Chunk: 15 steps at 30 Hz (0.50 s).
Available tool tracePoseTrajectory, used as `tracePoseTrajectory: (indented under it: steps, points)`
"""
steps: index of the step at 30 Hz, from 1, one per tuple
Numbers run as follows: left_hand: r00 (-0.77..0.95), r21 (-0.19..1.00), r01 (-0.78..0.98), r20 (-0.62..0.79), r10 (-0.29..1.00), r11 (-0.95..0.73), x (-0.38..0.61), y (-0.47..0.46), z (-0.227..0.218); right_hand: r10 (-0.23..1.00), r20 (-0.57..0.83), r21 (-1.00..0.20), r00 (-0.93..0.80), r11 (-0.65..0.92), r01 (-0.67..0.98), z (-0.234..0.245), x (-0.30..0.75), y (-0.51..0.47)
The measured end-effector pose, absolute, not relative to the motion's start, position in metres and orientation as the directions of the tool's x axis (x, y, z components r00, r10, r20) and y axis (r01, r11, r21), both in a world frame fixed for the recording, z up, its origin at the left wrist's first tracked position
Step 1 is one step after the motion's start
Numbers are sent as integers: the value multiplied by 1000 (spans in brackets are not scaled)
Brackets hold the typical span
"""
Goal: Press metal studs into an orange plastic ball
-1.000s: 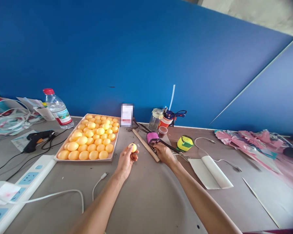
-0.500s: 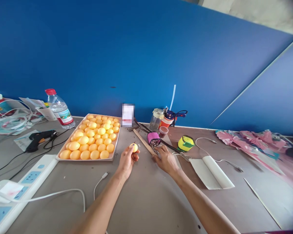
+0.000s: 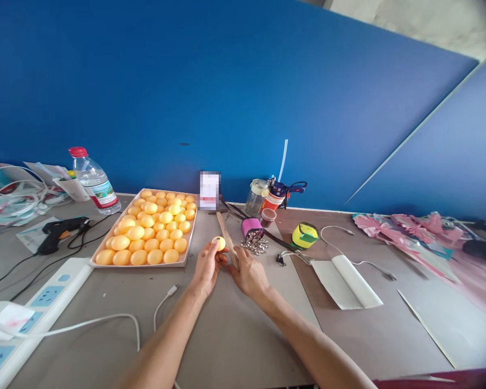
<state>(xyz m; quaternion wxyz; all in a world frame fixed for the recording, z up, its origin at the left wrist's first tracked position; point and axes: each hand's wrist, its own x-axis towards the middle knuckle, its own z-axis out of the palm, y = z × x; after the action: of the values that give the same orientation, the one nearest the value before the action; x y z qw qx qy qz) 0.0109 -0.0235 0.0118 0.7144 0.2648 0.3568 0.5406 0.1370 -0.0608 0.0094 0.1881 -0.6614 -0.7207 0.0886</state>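
Note:
My left hand [image 3: 207, 265] pinches a small yellow-orange ball [image 3: 218, 242] with a dark spot on it, held just above the table. My right hand [image 3: 247, 273] has its fingers pressed together right beside the ball; what they hold is too small to make out. Just behind the hands lies a wooden stick [image 3: 225, 239]. A pink cup [image 3: 251, 227] lies tipped over with small metal pieces [image 3: 256, 246] spilled from it. A tray [image 3: 105, 247] of several yellow-orange balls sits to the left.
A power strip [image 3: 36, 312] and white cables lie at the near left, a black glue gun [image 3: 59, 229] and a water bottle [image 3: 92, 181] behind. A jar, a red cup, a yellow tape measure [image 3: 305, 235], white paper [image 3: 348, 280] and pink paper decorations [image 3: 417, 235] stand right.
My right hand has left the spilled metal pieces by the pink cup and moved left to meet my left hand at the ball. The left hand has stayed nearly still.

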Motion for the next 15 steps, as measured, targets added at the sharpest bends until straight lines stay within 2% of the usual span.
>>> tracePoseTrajectory:
  steps: [3, 5, 7, 9, 12, 15]
  points:
    - [161, 769, -577, -225, 961, 276, 10, -23, 11, 990, 110, -395, -90, 127, 910, 6, 120, -60]
    - [167, 769, -575, -226, 960, 281, 10, -23, 12, 987, 120, -463, -106, 151, 873, 4, 122, -58]
    - [162, 769, -578, -221, 962, 274, 10, -24, 14, 987, 143, -557, -70, 139, 819, 2, 136, -54]
    - [155, 772, -576, -219, 963, 268, 10, -24, 15, 978, 209, -595, 9, 120, 795, 1, 160, -51]
    - [151, 781, -561, -229, 962, 274, 11, -25, 14, 955, 262, -539, 138, 27, 842, 2, 198, -49]
    - [165, 790, -548, -219, 962, 274, 11, -25, 12, 960, 239, -434, 146, -29, 901, 2, 219, -51]
